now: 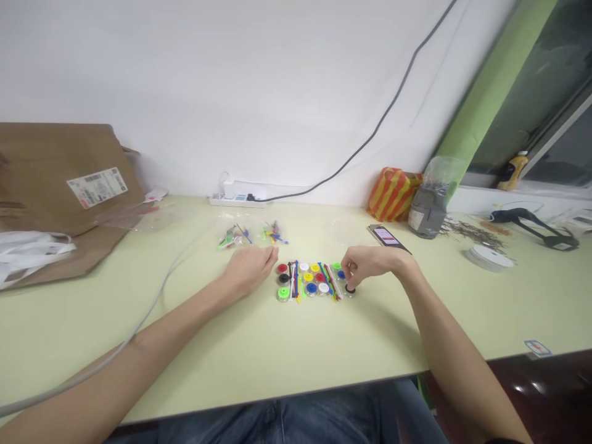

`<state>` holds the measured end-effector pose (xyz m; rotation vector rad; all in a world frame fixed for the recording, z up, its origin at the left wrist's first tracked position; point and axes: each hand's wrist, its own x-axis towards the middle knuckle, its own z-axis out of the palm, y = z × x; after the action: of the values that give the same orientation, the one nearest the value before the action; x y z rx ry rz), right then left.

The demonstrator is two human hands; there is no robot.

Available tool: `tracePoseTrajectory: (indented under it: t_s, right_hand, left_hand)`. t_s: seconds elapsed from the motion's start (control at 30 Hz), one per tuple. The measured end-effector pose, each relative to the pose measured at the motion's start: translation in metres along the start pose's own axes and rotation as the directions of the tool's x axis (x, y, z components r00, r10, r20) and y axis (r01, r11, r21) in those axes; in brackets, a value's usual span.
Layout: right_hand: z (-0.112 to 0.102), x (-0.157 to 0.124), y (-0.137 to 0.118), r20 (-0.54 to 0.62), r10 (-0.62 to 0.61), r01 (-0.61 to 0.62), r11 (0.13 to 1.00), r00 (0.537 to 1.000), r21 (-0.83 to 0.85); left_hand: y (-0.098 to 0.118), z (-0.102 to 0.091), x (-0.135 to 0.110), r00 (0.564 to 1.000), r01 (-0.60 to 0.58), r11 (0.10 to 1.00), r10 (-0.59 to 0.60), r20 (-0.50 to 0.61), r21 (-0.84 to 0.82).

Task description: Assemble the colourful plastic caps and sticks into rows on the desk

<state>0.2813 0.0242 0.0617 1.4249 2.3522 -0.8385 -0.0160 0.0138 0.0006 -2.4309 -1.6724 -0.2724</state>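
Head view. Your right hand [372,265] sits right of centre, fingers curled down and pinched close, with the fingertips [348,269] just above a black-rimmed disc [350,288]. The hand hides whether they touch it or grip it, so you cannot tell from here. Your left hand [250,269] lies at centre, fingers extended and loosely open, holding nothing, tips near a red disc [282,268].

Between the hands lie coloured plastic discs [308,277] in rows, with thin plastic sticks [295,280] among them; the pieces are too small to make out in detail. Above them, two small clear bags of parts [234,238] lie side by side. A phone [386,237] lies just beyond your right hand. A grey cable [161,290] crosses left of your left hand. The near edge of the pale green table [277,383] lies well below the discs.
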Motion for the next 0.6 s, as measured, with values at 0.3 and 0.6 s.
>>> tracePoseTrajectory:
  t_s: [0.3, 0.6]
  right_hand:
    - [0.0038, 0.0078, 0.0056, -0.108, 0.052, -0.063, 0.993, 0.993, -0.098]
    - [0.0015, 0.0044, 0.0008, -0.178, 0.167, -0.156, 0.985, 0.970, 0.072]
  left_hand:
    - [0.0006, 0.0013, -0.0003, 0.995, -0.063, 0.998, 0.062, 0.076, 0.009]
    - [0.0029, -0.0041, -0.0014, 0.992, -0.072, 0.997, 0.068, 0.107, 0.028]
